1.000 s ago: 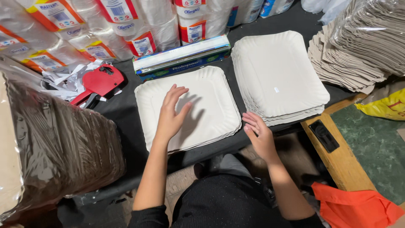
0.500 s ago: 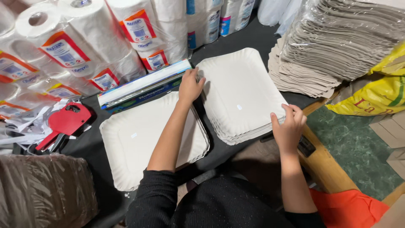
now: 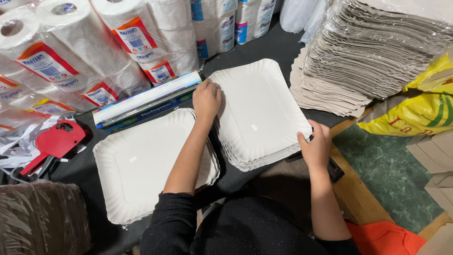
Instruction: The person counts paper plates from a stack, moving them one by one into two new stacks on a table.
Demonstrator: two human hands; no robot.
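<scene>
Two stacks of white square paper plates lie on a black table (image 3: pixel 278 45). My left hand (image 3: pixel 206 99) grips the near-left edge of the right stack (image 3: pixel 258 111), fingers curled over its rim. My right hand (image 3: pixel 315 144) holds the same stack at its near-right corner. The left stack (image 3: pixel 141 163) lies under my left forearm, untouched by either hand.
Wrapped paper-towel rolls (image 3: pixel 94 52) line the back left. A long flat box (image 3: pixel 146 97) lies behind the left stack. A red price gun (image 3: pixel 54 144) rests at the left. Wrapped stacks of grey trays (image 3: pixel 377 52) and a yellow bag (image 3: pixel 415 111) sit at the right, with a brown wrapped bundle (image 3: pixel 40 217) near left.
My left hand left the left stack and reached across to the right stack's edge. My right hand moved to that stack's near-right corner. The view shifted right.
</scene>
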